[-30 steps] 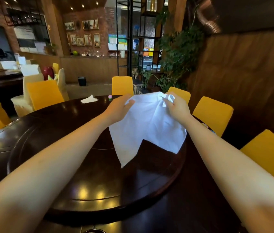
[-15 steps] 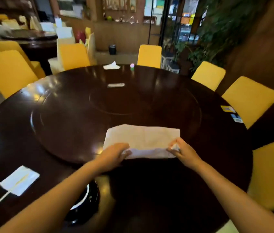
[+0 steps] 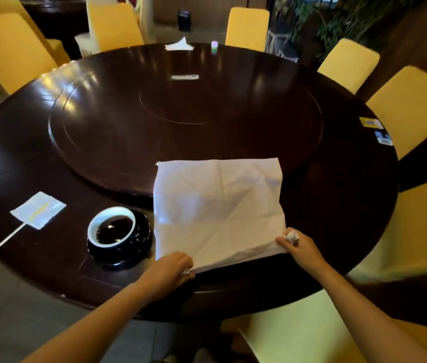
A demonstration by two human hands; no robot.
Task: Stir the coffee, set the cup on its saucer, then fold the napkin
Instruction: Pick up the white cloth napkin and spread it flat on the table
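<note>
Item: napkin, spread flat on surface, unfolded.
Cup with coffee sits on saucer; left hand and right hand fingers pinch its near corners; folding remains.

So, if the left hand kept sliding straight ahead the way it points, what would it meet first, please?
Probably only the napkin it pinches; the left hand points up and right across the cloth, away from the cup.
</note>
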